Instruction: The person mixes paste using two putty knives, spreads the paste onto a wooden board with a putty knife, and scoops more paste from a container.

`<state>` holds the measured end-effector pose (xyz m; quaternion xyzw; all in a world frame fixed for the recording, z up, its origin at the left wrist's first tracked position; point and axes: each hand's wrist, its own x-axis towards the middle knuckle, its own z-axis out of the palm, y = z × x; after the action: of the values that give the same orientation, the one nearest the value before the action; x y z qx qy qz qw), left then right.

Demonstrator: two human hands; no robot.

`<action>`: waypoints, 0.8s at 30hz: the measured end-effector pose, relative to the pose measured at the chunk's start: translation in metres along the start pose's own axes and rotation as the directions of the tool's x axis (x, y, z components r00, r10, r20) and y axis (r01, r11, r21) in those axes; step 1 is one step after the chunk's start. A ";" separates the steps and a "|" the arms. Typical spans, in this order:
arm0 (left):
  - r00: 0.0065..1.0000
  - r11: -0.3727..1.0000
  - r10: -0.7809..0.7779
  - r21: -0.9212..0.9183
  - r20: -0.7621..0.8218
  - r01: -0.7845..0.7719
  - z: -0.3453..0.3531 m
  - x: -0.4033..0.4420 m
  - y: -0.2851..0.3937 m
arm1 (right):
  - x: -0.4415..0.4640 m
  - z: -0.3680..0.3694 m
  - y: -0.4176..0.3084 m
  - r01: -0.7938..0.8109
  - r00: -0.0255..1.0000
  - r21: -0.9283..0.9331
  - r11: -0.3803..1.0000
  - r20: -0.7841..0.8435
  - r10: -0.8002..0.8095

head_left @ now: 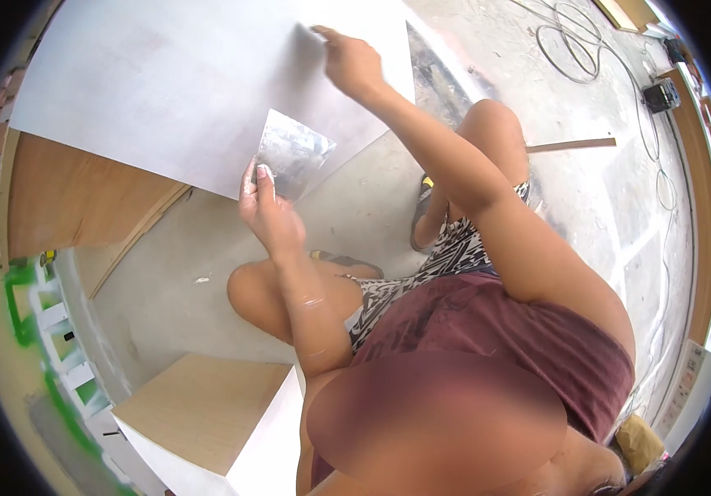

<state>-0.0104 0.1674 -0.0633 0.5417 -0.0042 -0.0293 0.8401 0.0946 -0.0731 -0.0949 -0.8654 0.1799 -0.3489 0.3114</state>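
Note:
My left hand (273, 215) grips a flat, roughly square scraper plate (293, 153) by its lower left edge, thumb on top. White filler is smeared over the plate and on my thumb. A large white panel (165, 74) lies just beyond it. Over the right part of this panel is my right hand (354, 64), its fingers bent and the index finger reaching toward the surface. A dark, blurred shadow falls on the panel beside the fingertips. Whatever those fingers pinch, if anything, I cannot make out.
Under the panel is a wooden side (83, 198). A box-like piece with a plywood face (206, 405) stands at lower left, near a green-marked edge (21, 302). On the concrete floor at right are a coiled cable (570, 45), a black device (661, 96) and a thin strip (574, 145).

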 end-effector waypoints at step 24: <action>0.990 0.950 0.002 -0.310 -0.139 -0.045 -0.021 0.019 -0.013 | -0.076 -0.009 -0.061 -0.229 0.939 0.801 0.553 0.332 -0.092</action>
<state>0.0084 0.1802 -0.0839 0.4026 0.0515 0.0176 0.9137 0.0413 0.0082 -0.0870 -0.6541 -0.0276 -0.2263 0.7212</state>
